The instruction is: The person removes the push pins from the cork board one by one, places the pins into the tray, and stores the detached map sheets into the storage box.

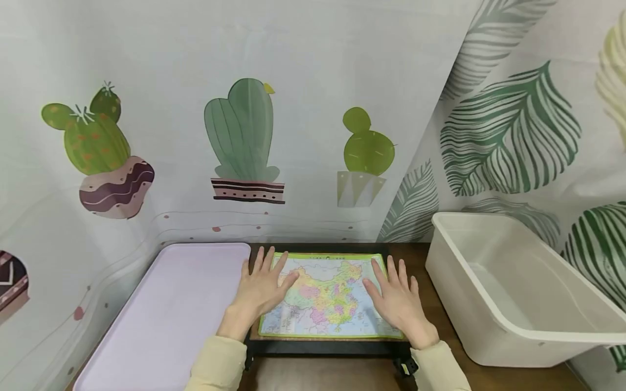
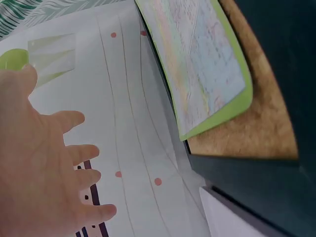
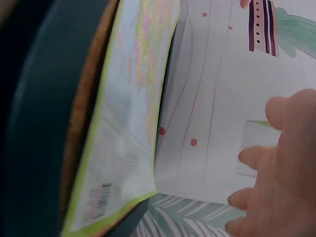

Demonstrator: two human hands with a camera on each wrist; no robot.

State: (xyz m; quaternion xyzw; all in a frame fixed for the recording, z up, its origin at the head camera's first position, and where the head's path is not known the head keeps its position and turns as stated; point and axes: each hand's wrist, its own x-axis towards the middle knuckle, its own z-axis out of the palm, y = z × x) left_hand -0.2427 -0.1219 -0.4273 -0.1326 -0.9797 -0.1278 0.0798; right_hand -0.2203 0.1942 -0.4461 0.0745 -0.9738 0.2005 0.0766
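A map sheet [image 1: 323,298] of China with a green border lies on a black-framed board [image 1: 323,347] with a brown, cork-like surface. Over its left edge is my left hand [image 1: 261,288], fingers spread and holding nothing. My right hand [image 1: 396,298] is spread in the same way over the right edge. In the left wrist view, a gap shows between the left hand [image 2: 44,168] and the map's green corner [image 2: 222,116]. The right wrist view likewise shows the right hand [image 3: 276,173] apart from the map, which has a barcode [image 3: 102,200] near one corner.
To the left lies a pale lilac tray [image 1: 166,315]. A deep white plastic bin [image 1: 489,309] stands at the right on the brown tabletop [image 1: 450,309]. Behind everything hangs a white curtain [image 1: 308,108] printed with cacti and leaves.
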